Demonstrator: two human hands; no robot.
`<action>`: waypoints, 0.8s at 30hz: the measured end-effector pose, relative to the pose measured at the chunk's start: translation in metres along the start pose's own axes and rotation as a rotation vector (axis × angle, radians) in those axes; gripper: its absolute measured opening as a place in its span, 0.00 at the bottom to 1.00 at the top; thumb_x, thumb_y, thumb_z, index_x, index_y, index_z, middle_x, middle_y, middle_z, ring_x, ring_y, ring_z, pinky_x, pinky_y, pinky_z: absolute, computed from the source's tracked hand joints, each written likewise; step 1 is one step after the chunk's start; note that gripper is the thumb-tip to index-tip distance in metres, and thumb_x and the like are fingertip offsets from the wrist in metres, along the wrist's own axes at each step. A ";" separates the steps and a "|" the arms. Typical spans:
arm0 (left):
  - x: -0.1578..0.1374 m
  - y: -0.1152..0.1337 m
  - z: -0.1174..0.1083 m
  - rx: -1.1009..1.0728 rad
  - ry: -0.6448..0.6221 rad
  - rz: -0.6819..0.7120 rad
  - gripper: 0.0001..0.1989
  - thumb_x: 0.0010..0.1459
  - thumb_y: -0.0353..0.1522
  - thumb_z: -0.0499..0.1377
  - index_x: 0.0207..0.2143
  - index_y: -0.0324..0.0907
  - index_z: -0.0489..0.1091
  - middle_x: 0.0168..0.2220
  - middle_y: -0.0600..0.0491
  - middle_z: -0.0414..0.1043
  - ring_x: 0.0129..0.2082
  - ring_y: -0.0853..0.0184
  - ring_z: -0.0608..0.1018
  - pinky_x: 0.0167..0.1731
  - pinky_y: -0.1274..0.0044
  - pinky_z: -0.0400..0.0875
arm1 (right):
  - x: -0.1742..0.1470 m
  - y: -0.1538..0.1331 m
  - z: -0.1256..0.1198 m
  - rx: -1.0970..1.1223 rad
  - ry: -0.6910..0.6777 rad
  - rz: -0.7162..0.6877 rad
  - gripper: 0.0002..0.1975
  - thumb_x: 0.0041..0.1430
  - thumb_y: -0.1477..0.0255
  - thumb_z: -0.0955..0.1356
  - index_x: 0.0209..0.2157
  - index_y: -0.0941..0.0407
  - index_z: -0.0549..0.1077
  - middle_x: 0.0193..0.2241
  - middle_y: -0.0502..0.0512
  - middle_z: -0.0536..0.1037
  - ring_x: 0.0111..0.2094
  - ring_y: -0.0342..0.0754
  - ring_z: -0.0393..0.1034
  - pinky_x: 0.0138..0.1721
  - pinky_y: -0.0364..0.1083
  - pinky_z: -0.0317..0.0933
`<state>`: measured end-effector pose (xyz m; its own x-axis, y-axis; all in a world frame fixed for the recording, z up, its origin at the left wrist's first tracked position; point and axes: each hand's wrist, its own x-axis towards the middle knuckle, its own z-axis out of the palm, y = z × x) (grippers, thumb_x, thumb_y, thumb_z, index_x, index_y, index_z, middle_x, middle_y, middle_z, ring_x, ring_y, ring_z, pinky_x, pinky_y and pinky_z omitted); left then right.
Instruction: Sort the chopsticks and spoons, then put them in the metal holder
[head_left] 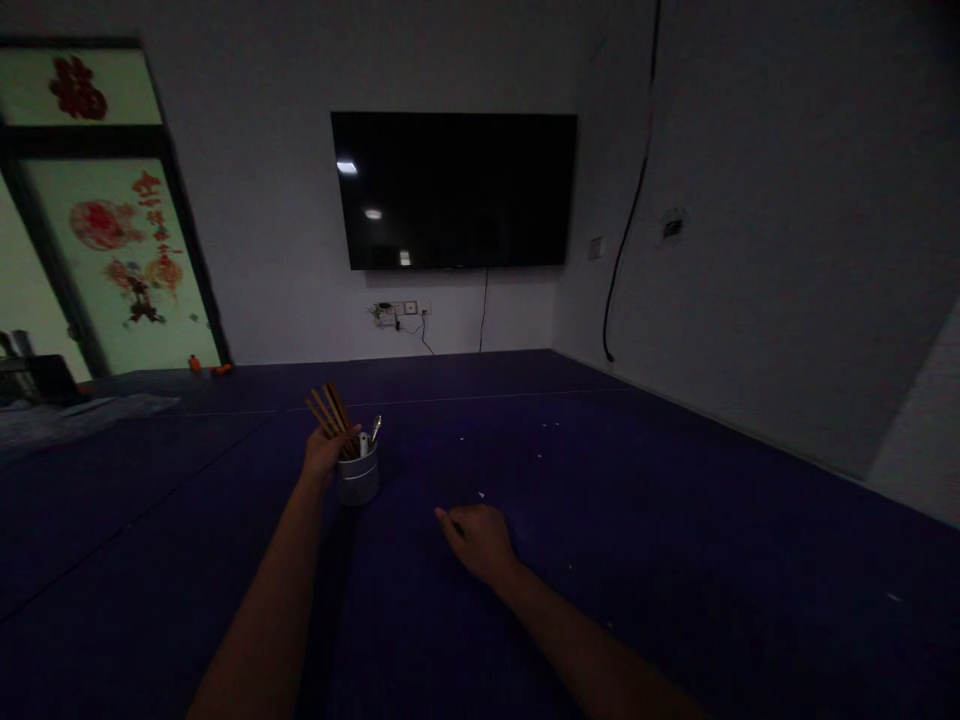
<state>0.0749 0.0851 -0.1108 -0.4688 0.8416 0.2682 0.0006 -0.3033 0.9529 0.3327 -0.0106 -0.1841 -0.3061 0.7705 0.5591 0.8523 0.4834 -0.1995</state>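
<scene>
A bundle of brown wooden chopsticks (328,408) leans up and left out of a grey cylindrical utensil holder (358,480). My left hand (324,455) is closed round the chopsticks at the holder's rim, and their lower ends are hidden inside it. Beside them in the holder stand a shiny metal utensil handle (376,428) and a white handle (364,443). To the right of the holder, my right hand (480,540) rests on the dark blue surface (420,620), fingers curled in and thumb pointing left. Nothing shows in it.
Small white scraps (481,494) are scattered on the blue surface. Clear plastic sheeting (82,425) and dark objects lie at the far left. Small orange items (195,364) sit near the glass door (112,250). A television (457,190) hangs on the far wall; a black cable (626,240) dangles at right.
</scene>
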 end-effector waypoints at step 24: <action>0.001 0.044 -0.005 -0.061 0.053 0.259 0.32 0.43 0.59 0.52 0.29 0.39 0.69 0.37 0.45 0.75 0.42 0.61 0.75 0.41 0.74 0.67 | 0.000 0.002 -0.004 0.054 -0.036 -0.042 0.27 0.65 0.62 0.53 0.19 0.56 0.71 0.19 0.51 0.74 0.21 0.42 0.66 0.23 0.42 0.45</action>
<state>0.0697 0.0702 -0.0697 -0.5057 0.7080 0.4930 0.0744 -0.5335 0.8425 0.3362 -0.0116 -0.1814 -0.3574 0.7631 0.5385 0.8147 0.5366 -0.2197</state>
